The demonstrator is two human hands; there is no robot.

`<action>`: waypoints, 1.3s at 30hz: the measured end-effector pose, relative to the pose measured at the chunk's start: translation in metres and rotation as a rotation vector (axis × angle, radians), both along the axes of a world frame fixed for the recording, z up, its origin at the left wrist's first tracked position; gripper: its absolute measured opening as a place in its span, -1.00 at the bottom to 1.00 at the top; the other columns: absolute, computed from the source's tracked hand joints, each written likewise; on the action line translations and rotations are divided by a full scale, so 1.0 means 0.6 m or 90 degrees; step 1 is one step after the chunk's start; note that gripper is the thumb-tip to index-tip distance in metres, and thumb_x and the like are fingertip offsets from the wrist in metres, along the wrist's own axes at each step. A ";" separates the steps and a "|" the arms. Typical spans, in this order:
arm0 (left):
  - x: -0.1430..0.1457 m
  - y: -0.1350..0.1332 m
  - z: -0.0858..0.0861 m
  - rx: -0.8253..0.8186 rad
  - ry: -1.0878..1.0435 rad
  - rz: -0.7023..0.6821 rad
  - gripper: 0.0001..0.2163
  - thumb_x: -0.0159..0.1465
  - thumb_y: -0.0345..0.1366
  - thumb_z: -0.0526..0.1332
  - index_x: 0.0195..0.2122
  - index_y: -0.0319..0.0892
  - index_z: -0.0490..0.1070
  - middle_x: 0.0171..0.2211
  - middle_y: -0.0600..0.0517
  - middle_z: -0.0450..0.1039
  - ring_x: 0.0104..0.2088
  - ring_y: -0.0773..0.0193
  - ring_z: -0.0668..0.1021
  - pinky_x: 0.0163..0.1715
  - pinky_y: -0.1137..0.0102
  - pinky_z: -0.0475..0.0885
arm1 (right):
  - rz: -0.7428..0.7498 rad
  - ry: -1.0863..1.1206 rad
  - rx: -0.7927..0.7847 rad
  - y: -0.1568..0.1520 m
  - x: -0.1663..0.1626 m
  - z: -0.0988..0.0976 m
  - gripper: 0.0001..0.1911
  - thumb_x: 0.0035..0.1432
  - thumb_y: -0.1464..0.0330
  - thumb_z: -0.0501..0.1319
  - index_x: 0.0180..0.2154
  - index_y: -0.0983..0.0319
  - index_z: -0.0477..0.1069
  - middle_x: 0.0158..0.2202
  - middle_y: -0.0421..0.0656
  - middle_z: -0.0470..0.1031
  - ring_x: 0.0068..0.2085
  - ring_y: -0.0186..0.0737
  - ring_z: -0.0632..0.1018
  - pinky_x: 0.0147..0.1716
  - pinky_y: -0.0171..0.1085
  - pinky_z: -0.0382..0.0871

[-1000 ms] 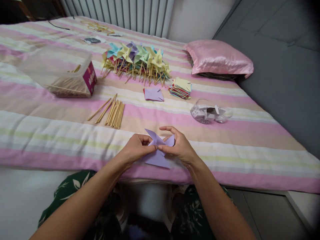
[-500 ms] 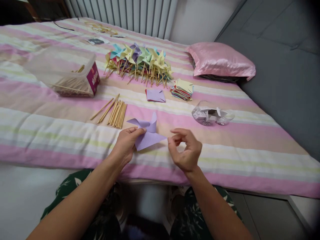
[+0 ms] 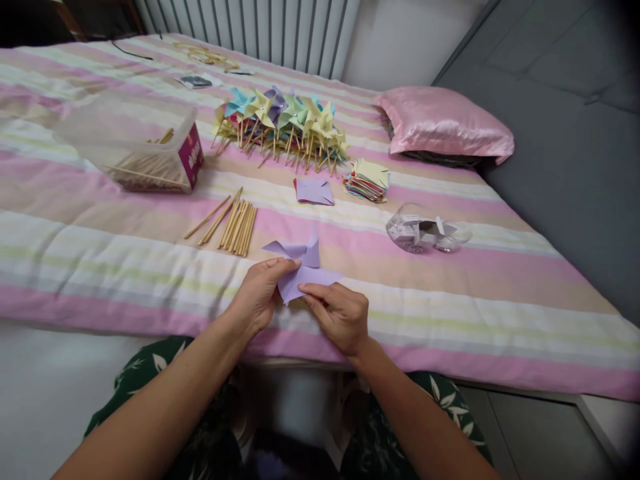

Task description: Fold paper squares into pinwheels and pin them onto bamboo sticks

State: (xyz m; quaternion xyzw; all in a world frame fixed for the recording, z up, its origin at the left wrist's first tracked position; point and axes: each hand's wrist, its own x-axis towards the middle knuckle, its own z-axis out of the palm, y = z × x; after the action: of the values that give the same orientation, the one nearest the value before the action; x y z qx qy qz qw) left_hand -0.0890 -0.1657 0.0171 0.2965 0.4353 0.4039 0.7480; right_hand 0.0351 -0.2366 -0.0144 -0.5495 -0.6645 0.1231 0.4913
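A lilac paper pinwheel head (image 3: 303,265), partly folded, hovers just above the striped bedcover (image 3: 450,293) near its front edge. My left hand (image 3: 260,293) pinches the pinwheel's left side between thumb and fingers. My right hand (image 3: 339,313) is closed on its lower right corner from below. Several loose wooden sticks (image 3: 231,224) lie to the upper left of my hands. A flat lilac paper square (image 3: 313,191) rests further back.
A pile of finished pinwheels on sticks (image 3: 283,123) lies at the back. A stack of coloured paper squares (image 3: 367,179) and a clear jar on its side (image 3: 425,231) are to the right. A clear box of sticks (image 3: 135,140) stands left, a pink pillow (image 3: 443,123) right.
My right hand let go of the pinwheel half a second ago and has now taken hold of its lower right corner again. The pinwheel has moved slightly away from me.
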 end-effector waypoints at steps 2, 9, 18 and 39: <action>0.001 -0.002 0.001 0.011 0.005 -0.006 -0.84 -0.13 -0.37 0.36 -0.63 -0.25 0.37 -0.67 0.13 0.34 -0.64 0.44 0.34 -0.65 0.52 0.19 | -0.020 0.061 -0.011 0.000 -0.004 0.007 -0.86 0.07 0.32 0.25 -0.28 0.05 0.53 -0.47 -0.23 0.56 -0.48 -0.30 0.49 -0.41 -0.29 0.40; 0.010 -0.010 -0.006 0.076 0.033 0.025 -0.84 -0.11 -0.33 0.36 -0.63 -0.23 0.38 -0.68 0.17 0.32 -0.65 0.46 0.32 -0.63 0.52 0.16 | -0.061 0.354 -0.120 0.008 -0.013 0.012 -0.88 0.00 0.25 0.28 -0.42 0.16 0.49 -0.50 -0.21 0.48 -0.53 -0.29 0.51 -0.54 -0.30 0.41; 0.016 -0.015 -0.019 0.139 0.081 0.041 -0.81 -0.06 -0.33 0.35 -0.67 -0.23 0.35 -0.71 0.18 0.25 -0.65 0.48 0.26 -0.61 0.52 0.13 | -0.107 0.381 -0.141 0.013 -0.011 0.008 -0.83 0.01 0.25 0.27 -0.48 0.23 0.45 -0.23 -0.11 0.48 -0.55 -0.38 0.50 -0.58 -0.34 0.39; 0.020 -0.019 -0.029 0.302 0.220 0.022 -0.83 -0.02 -0.26 0.33 -0.63 -0.24 0.47 -0.71 0.11 0.34 -0.65 0.42 0.35 -0.65 0.51 0.17 | -0.150 0.306 -0.139 0.016 0.001 0.004 -0.79 0.02 0.25 0.24 -0.50 0.28 0.45 -0.17 -0.09 0.44 -0.49 -0.41 0.46 -0.49 -0.35 0.44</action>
State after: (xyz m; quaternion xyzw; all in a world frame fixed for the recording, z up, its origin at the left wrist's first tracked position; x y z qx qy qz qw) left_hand -0.0772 -0.1774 -0.0001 0.5203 0.4545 0.4506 0.5654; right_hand 0.0354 -0.2272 -0.0122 -0.6276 -0.4431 0.2629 0.5836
